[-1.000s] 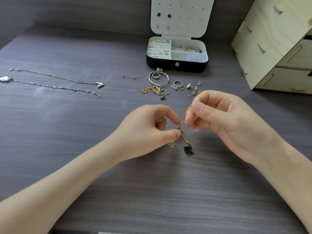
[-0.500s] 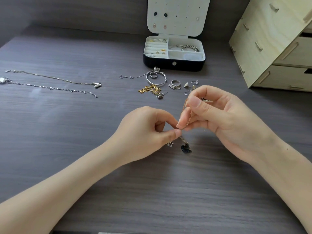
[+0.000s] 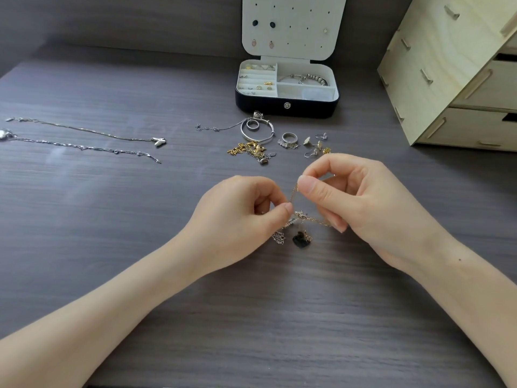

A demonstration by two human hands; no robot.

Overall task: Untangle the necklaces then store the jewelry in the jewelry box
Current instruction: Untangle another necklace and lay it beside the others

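Clearly the untangling step is in hand, not the storing. Both hands work just above the counter [image 3: 112, 261], near its middle. The left hand [image 3: 240, 217] has its grip closed in a pinch, thumb against forefinger, on the tangled necklaces [image 3: 300, 216] right at the knot. The right hand [image 3: 361, 203] pinches a loop of the gold chain [image 3: 293, 193] between thumb and forefinger and holds it up, just right of the knot. Another strand runs from the knot toward its lower fingers. Below the knot hang a dark pendant [image 3: 300, 238] and a small bunch of silver chain [image 3: 279, 237]; whether they touch the counter I cannot tell.

The jewelry box [image 3: 286, 109] stands open at the far side, lid upright, with some pieces in its compartments. Between it and the hands lie a bangle [image 3: 257, 134], a ring [image 3: 288, 136], a gold heap [image 3: 247, 149] and earrings [image 3: 316, 144]. Two stretched-out necklaces [image 3: 84, 132] lie at the far left, judged to be already freed.

The next move calls for slack rather than pull. The left pinch should steady the knot while the right eases the gold loop through it. A hard tug would likely tighten the knot. Storing is some way off.
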